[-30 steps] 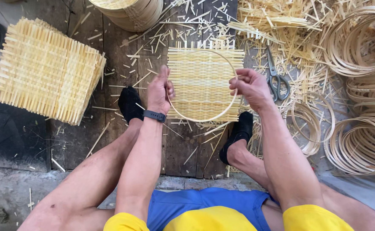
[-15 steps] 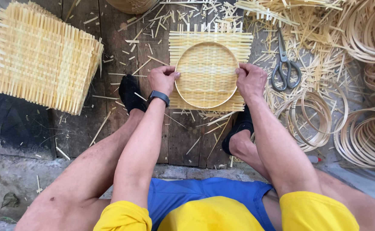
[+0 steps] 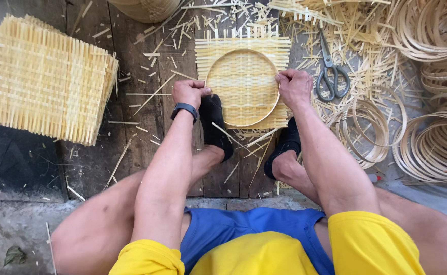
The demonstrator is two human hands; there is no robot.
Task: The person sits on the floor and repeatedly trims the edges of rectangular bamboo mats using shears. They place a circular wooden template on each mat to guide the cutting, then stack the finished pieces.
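Note:
A square woven bamboo mat [image 3: 242, 56] lies on the wooden boards between my feet. A round bamboo hoop [image 3: 241, 87] presses into its middle, shaping it into a shallow bowl. My left hand [image 3: 189, 93], with a dark watch on the wrist, grips the hoop's left edge. My right hand [image 3: 294, 87] grips the hoop's right edge. Both black shoes [image 3: 215, 124] rest against the mat's near edge.
A stack of woven bamboo mats [image 3: 45, 84] sits at the left. Scissors [image 3: 330, 69] lie right of the mat. Coiled bamboo hoops [image 3: 432, 142] pile up at the right. Loose bamboo slivers [image 3: 358, 30] litter the boards, and a basket [image 3: 147, 7] stands at the top.
The hoop, earlier held loosely over the mat, now sits pressed into its middle. Both hands have shifted to the hoop's sides, and my feet moved in against the mat.

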